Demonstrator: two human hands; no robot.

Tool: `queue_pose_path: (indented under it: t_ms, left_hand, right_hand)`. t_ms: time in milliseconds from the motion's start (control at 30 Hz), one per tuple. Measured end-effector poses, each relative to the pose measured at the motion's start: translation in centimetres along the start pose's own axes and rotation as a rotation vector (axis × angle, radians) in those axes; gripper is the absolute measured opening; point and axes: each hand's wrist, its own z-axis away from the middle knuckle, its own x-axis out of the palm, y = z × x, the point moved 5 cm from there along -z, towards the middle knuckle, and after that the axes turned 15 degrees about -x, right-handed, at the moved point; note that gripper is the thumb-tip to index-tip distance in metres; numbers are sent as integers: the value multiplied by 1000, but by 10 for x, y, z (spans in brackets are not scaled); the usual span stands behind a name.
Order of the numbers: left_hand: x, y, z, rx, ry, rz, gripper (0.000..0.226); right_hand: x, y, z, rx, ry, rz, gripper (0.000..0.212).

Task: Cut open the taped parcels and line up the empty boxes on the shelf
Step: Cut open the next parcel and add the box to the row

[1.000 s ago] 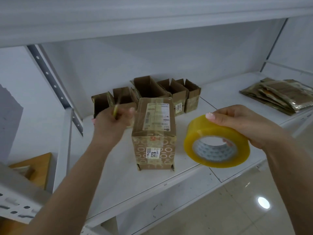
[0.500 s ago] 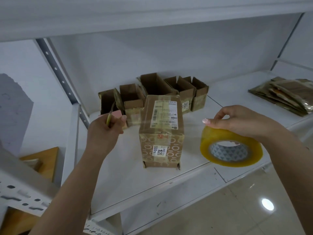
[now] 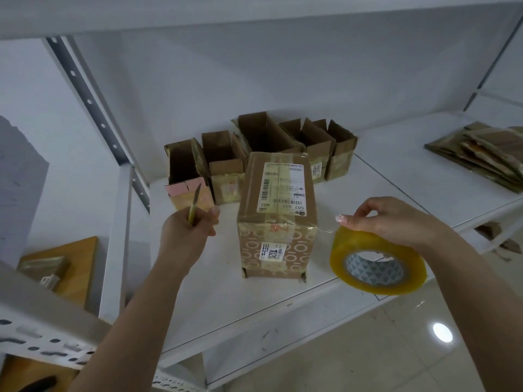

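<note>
The right hand (image 3: 393,222), gripping the tape roll (image 3: 377,263), has drawn tape off the sealed parcel (image 3: 278,216), while the left hand (image 3: 185,230) grips the cutter (image 3: 194,205), ready to cut.

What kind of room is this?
Probably a storeroom or parcel-packing room: bare white metal shelving, a row of opened cardboard boxes behind a taped parcel with shipping labels, and a stack of flat mailer bags.

We see a taped parcel (image 3: 276,216) near the shelf (image 3: 396,171) edge, a row of open boxes (image 3: 260,151) behind it, flattened packaging (image 3: 481,154) far right, our left hand (image 3: 186,233) left of the parcel, tape roll (image 3: 377,261) right.
</note>
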Motion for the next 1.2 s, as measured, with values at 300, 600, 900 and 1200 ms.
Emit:
queue_pose_path:
  t_ms: [300,600,900,1200]
  left_hand:
    - [45,-35,8,-238,-235,326,35]
    - [48,-36,9,-327,-335,345,39]
    - [69,-70,11,-609,-488,452,43]
    - [11,16,14,109,-84,124,32]
  right_hand:
    - [42,-4,-13,30,-51,-96,57]
    - [44,-7,-12,16,-48,-107,71]
    - [45,-5,-12,16,-26,-105,71]
    - [46,1,-8,1,-43,-135,59]
